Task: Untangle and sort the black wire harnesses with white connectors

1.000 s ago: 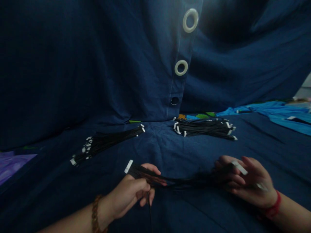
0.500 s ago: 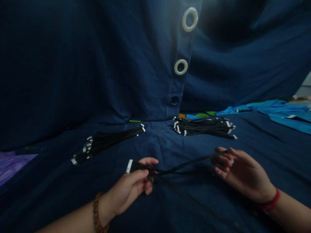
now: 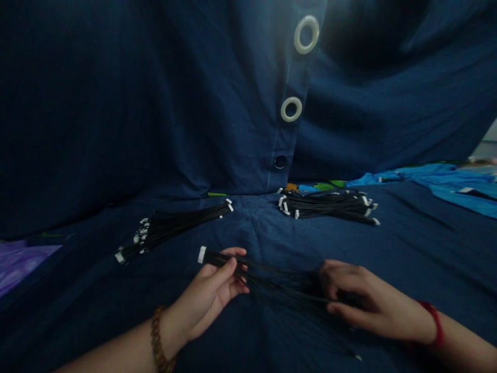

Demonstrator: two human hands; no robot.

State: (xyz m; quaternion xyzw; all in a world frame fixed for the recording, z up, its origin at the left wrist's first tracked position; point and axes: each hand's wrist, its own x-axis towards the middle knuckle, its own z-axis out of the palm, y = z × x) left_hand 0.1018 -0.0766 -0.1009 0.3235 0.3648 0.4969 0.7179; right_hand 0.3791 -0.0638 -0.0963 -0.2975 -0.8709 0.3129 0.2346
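Note:
Between thumb and fingers, my left hand pinches a bundle of thin black cables near its white-tipped left end. The strands fan out to the right, some hanging lower. My right hand is curled at the right part of the same strands, palm down, thumb and fingers around a few of them. A second bundle of black cables with white ends lies behind my left hand. Another bundle of black cables lies at the back, right of centre.
Dark blue cloth covers the surface and hangs upright behind, with white rings along a seam. Purple fabric lies at the left edge, bright blue fabric at the back right.
My right hand has turned from palm up to palm down and moved lower and slightly left. The strands now spread lower. My left hand has barely moved.

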